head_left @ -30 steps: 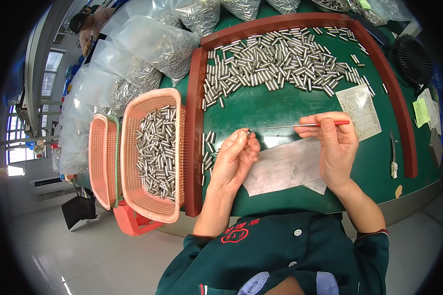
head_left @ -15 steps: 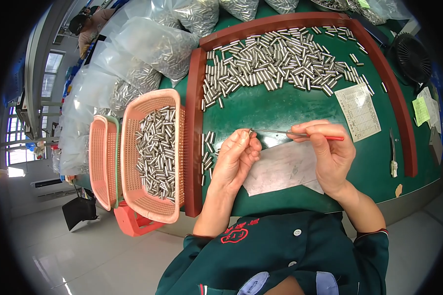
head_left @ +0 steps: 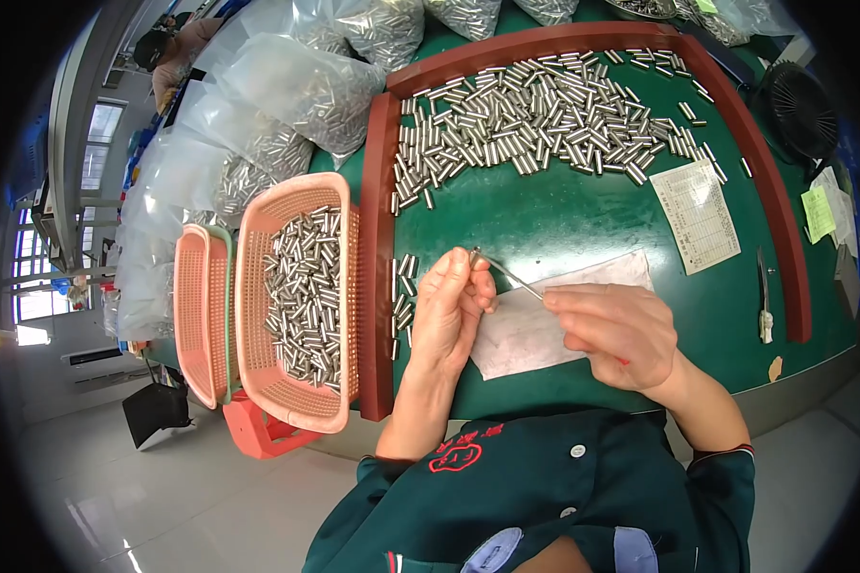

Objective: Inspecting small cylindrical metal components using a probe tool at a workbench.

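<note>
Since the earlier frame, the right hand (head_left: pixel 616 334) has come lower and turned its back more upward, so the thin rod tool (head_left: pixel 512 276) now slopes down toward it; the left hand (head_left: pixel 451 301) has shifted only slightly leftward. Left thumb and forefinger are pinching a small metal piece (head_left: pixel 476 254) above the green surface (head_left: pixel 545 224), and the tip of the rod meets it, or nearly so. Right fingers are folded around the tool, although its handle is mostly hidden, with only a bit of red showing.

As I judge it, the main danger is at this meeting point. The piece looks smooth and is held only by the fingertips, so a push from the side could make it slip out. It could then drop onto the pale sheet (head_left: pixel 521 339) and perhaps roll away toward the short row of pins (head_left: pixel 403 296) beside the red-brown frame (head_left: pixel 377 248), where it would be difficult to recognise again. If the rod tip slides off, it could poke the left fingers, which are very near. Also, the left forearm is close to that row and, by moving carelessly, could disturb it.
</note>
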A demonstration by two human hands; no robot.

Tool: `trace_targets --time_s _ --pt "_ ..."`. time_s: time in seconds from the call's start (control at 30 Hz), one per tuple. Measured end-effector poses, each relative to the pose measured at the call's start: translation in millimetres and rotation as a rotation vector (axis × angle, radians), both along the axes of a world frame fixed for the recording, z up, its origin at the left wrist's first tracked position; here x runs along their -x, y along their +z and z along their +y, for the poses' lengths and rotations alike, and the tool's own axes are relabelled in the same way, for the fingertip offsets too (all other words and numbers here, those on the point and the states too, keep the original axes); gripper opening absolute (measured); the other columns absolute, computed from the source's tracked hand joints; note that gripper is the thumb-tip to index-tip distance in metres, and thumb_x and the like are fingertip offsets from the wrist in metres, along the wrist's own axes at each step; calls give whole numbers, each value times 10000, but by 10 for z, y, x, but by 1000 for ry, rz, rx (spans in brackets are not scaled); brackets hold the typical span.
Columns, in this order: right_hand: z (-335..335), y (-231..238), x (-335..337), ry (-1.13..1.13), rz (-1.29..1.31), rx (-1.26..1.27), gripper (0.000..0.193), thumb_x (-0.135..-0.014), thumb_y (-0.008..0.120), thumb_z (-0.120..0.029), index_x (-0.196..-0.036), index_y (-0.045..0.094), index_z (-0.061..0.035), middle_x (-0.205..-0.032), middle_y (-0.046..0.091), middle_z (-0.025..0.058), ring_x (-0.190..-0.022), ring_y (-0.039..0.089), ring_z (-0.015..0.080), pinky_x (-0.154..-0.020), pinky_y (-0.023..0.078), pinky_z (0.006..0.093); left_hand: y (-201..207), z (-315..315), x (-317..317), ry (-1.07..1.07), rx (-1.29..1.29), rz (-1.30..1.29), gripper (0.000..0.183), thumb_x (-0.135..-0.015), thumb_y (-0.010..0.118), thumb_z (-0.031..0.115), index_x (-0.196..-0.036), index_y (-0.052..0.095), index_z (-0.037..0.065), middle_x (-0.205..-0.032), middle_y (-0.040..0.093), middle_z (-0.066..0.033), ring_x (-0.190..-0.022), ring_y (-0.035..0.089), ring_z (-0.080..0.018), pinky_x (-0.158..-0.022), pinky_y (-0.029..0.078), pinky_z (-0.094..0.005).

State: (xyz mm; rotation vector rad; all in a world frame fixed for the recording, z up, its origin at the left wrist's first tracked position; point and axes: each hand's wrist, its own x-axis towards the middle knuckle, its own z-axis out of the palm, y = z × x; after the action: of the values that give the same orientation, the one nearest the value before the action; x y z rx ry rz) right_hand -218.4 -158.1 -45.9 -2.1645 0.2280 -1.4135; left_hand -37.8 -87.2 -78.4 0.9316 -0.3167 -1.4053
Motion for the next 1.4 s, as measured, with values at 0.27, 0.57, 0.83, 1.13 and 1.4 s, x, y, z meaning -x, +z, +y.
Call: trace_targets --time_s 0.27,0.57,0.83,1.13,1.4 --pt "-53 -11 35 -65 -70 -117 179 -710 599 69 -881 565 27 -865 634 168 -700 637 254 -548 515 285 7 -19 -11 -3 -18 -71 265 -916 453 275 -845 535 32 -645 537 -26 -546 477 -86 -527 406 -222" --pt "-20 -80 -10 -29 -219 -480 70 -823 534 32 -893 541 31 -833 634 158 -736 623 208 -622 503 260 5 -8 8 -37 -12 -100 245 -915 459 248 -868 525 17 -662 541 -38 -560 474 -82 -539 402 -219" --pt "-54 77 188 -60 -193 -682 82 -841 519 21 -916 526 53 -847 629 153 -738 622 186 -666 508 262 -1 -24 50 12 2 -91 149 -897 494 162 -905 530 17 -680 538 -47 -586 469 -99 -552 396 -226" --pt "6 -130 986 -386 -304 -978 117 -877 498 -62 -936 530 35 -822 628 169 -685 631 198 -629 506 262 77 3 71 -29 90 -129 155 -913 461 192 -913 521 48 -657 500 -35 -566 433 -97 -524 352 -227" --pt "90 -296 1046 -509 -268 -1066 111 -875 503 -63 -916 537 35 -816 628 163 -677 627 178 -624 500 249 52 12 133 -48 70 -158 165 -910 468 198 -900 511 39 -656 503 -39 -555 428 -95 -522 356 -228"
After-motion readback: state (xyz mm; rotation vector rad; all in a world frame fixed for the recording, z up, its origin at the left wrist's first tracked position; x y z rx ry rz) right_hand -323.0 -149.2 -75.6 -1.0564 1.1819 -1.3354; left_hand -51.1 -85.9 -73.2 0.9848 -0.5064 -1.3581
